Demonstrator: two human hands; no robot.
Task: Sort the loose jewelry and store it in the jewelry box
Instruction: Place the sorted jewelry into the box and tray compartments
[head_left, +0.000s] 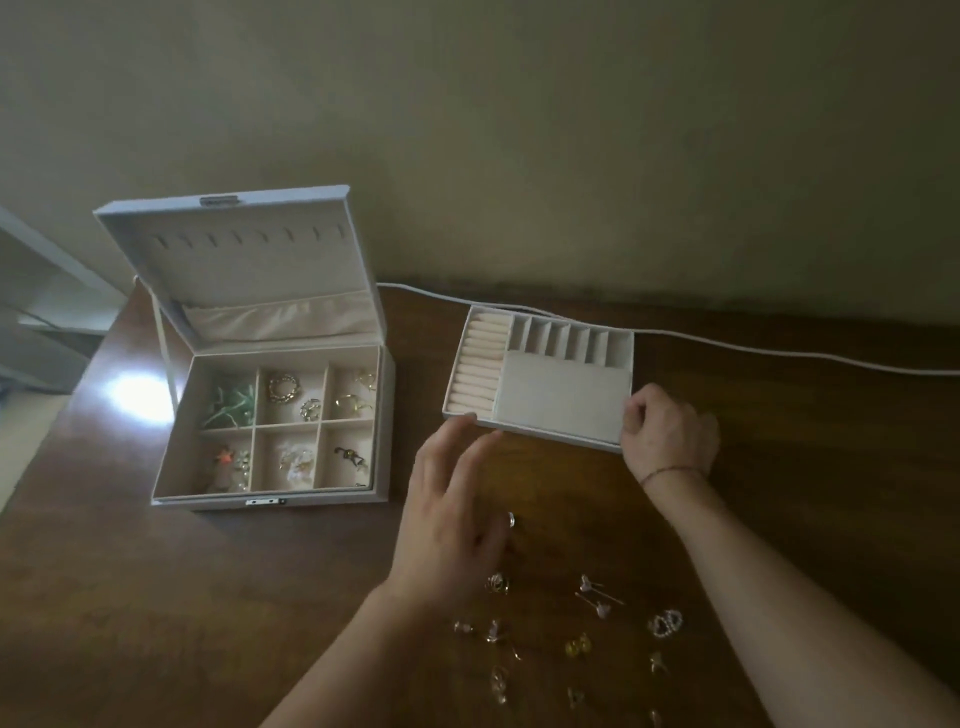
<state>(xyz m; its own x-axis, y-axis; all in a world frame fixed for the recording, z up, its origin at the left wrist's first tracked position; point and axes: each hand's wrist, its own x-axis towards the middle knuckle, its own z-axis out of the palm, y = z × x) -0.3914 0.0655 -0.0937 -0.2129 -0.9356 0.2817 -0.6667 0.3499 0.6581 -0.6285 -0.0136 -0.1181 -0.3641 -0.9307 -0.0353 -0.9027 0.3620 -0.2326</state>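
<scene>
The dark brown wooden tabletop looks polished, throwing a bright glare at nine o'clock. The pale grey jewelry box (metal clasp) and the removable tray show matt, velvety cream lining.

- One jewelry box, lid raised, with six compartments, each holding jewelry
- One removable tray beside it on the table
- One white cable along the back
- Roughly a dozen loose jewelry pieces near the front edge; exact count unclear
- Two hands: left hand, right hand
</scene>
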